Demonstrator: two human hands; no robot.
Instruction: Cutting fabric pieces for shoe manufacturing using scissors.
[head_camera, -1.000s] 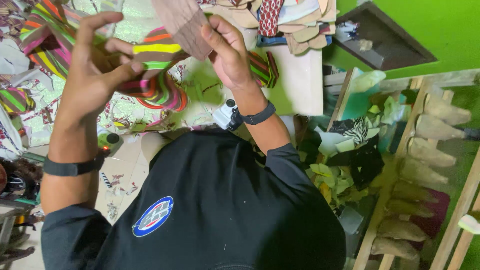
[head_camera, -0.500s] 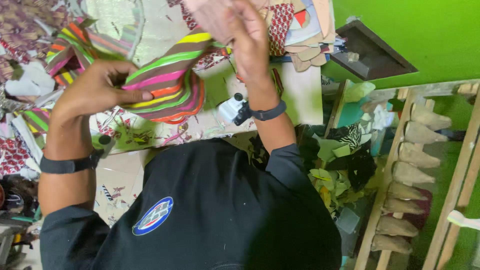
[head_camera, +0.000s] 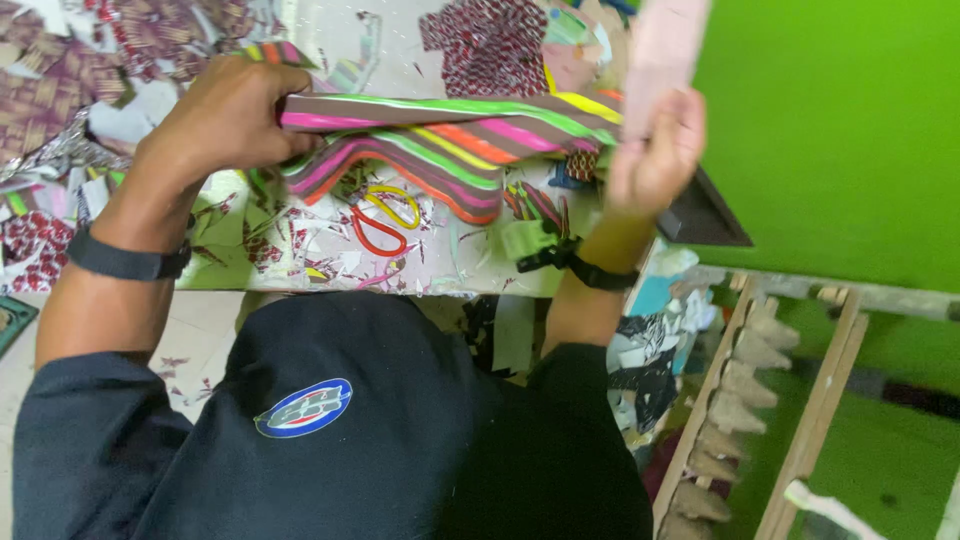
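My left hand (head_camera: 225, 118) grips one end of a striped fabric piece (head_camera: 440, 140) with brown, green, pink, orange and yellow bands, held above the worktable (head_camera: 300, 250). My right hand (head_camera: 655, 150) holds the other end together with a flat pinkish-brown board (head_camera: 665, 45) that stands upright. The fabric hangs stretched and folded between both hands. Scissors (head_camera: 385, 220) with red and yellow handles lie on the table just under the fabric. Both wrists wear dark bands.
Patterned fabric scraps (head_camera: 60, 80) cover the table's left and far side. A dark red patterned piece (head_camera: 485, 45) lies at the back. A green wall (head_camera: 830, 130) rises to the right. A wooden rack with shoe lasts (head_camera: 740, 400) stands lower right.
Both hands have spread apart, pulling the striped fabric out lengthwise. My right hand moved right with the board. The view shifted, showing more of the table and the scissors.
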